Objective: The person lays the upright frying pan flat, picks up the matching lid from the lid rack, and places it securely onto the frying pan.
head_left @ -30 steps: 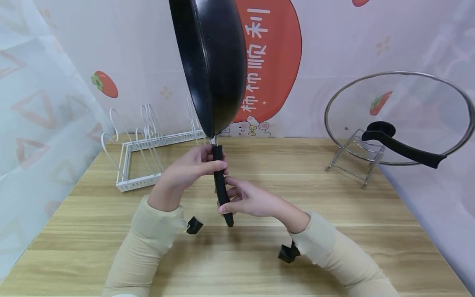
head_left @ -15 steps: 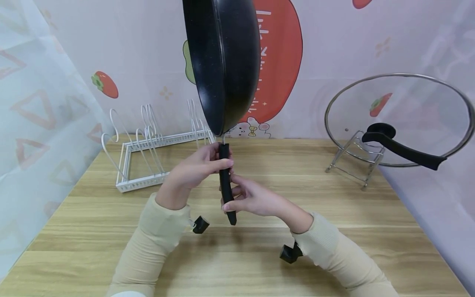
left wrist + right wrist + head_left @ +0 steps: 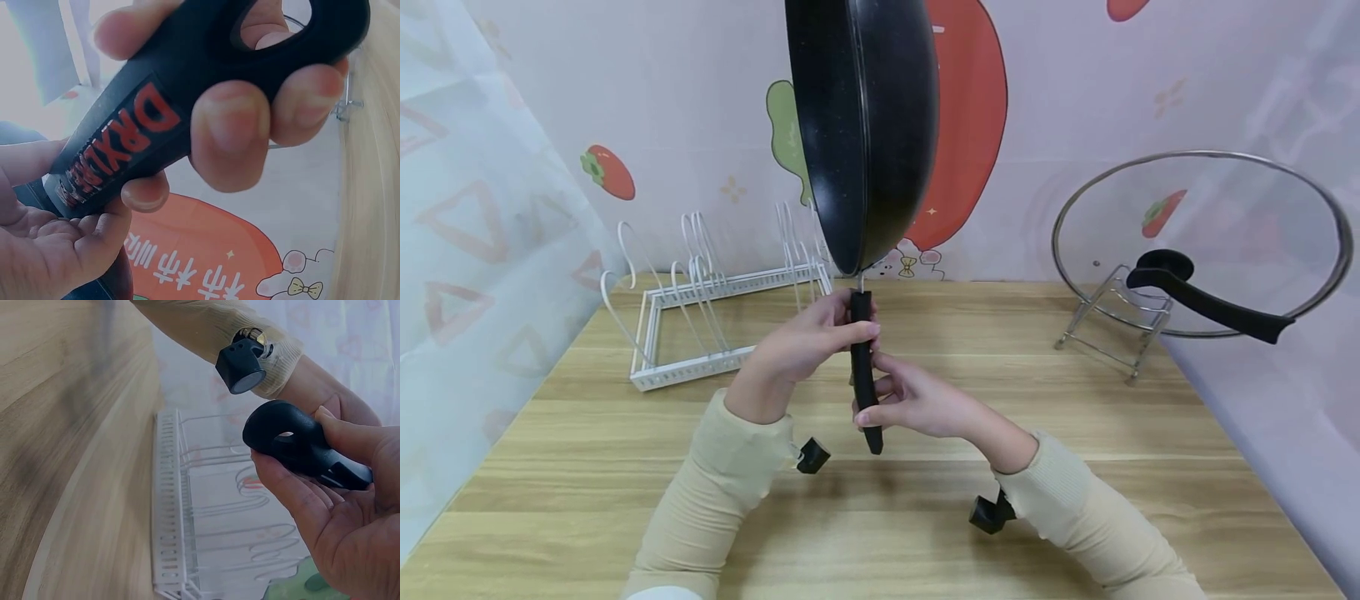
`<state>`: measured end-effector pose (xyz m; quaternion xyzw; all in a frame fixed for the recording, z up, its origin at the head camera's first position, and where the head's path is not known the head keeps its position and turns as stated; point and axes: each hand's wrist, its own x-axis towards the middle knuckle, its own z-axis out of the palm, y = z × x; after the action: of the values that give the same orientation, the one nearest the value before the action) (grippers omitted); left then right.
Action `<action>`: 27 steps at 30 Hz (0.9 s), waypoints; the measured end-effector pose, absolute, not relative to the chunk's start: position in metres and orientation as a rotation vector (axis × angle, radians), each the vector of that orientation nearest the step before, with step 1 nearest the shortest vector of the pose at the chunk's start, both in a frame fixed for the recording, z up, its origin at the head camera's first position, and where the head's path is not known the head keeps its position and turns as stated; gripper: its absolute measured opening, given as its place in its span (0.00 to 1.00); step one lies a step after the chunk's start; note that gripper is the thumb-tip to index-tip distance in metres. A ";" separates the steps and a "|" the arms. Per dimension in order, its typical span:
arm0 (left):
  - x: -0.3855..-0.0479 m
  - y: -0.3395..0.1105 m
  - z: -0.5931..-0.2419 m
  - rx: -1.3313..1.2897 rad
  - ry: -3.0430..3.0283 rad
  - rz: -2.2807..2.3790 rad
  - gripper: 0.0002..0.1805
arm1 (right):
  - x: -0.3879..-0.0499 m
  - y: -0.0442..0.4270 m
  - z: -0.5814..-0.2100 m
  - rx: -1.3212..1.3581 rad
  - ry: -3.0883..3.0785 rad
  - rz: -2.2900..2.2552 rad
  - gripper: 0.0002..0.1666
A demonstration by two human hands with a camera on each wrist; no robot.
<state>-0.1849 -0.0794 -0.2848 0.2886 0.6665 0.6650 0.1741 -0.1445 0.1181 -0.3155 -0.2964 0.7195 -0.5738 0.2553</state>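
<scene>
The dark pan is smooth, deeply curved; the left hand and right hand grip its holed handle; its bowl stands at their twelve o'clock.

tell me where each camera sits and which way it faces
Head: worn on the head, facing forward and down at the pan, white rack and glass lid; both forearms, left grip and right grip show.
Left wrist: on that wrist, picture turned sideways, facing the pan handle and printed backdrop; left grip and right fingertips show.
Right wrist: on that wrist, also sideways, facing the pan handle's end and white rack; right grip and left sleeve show.
Shared: head and right wrist views both show the white rack.
</scene>
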 end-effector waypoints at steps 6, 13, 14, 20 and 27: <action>-0.185 -0.075 -0.285 0.816 1.889 1.888 0.09 | -0.146 0.122 -0.317 -0.803 1.957 -1.560 0.28; -0.188 -0.072 -0.285 0.837 1.867 1.864 0.11 | -0.147 0.125 -0.320 -0.763 1.947 -1.570 0.28; -0.188 -0.071 -0.286 0.838 1.870 1.860 0.12 | -0.147 0.126 -0.320 -0.757 1.946 -1.571 0.28; -0.189 -0.067 -0.288 0.848 1.888 1.856 0.12 | -0.146 0.128 -0.321 -0.739 1.969 -1.564 0.27; -0.189 -0.062 -0.289 0.863 1.841 1.868 0.09 | -0.146 0.130 -0.321 -0.726 1.968 -1.571 0.30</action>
<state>-0.1894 -0.0624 -0.2886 0.3068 0.6548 0.6644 0.1890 -0.1463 0.1304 -0.3213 -0.2677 0.7257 -0.5792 0.2573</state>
